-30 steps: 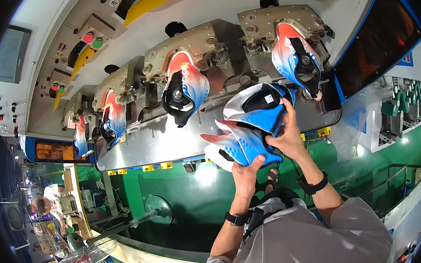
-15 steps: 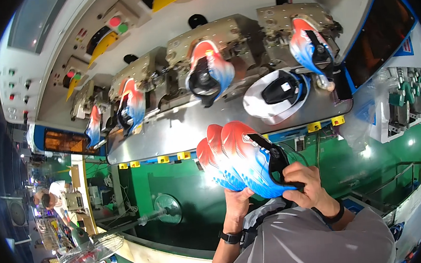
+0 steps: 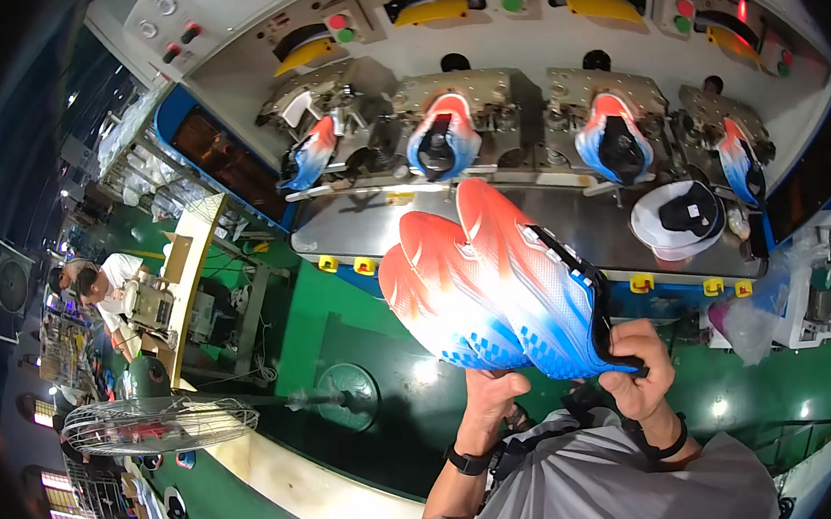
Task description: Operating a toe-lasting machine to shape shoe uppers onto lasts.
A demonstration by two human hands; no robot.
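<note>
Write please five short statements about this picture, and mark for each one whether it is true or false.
1. The right hand grips the dark collar edge of the held uppers. True.
2. The left hand is far from the held uppers. False: the left hand is at their lower edge, its fingers hidden.
3. Four other uppers sit along the machine. True.
4. The white shoe piece lies to the left of the held uppers. False: the white shoe piece lies to their right, on the metal shelf.
5. A fan with a wire cage is on the person's left. True.
</note>
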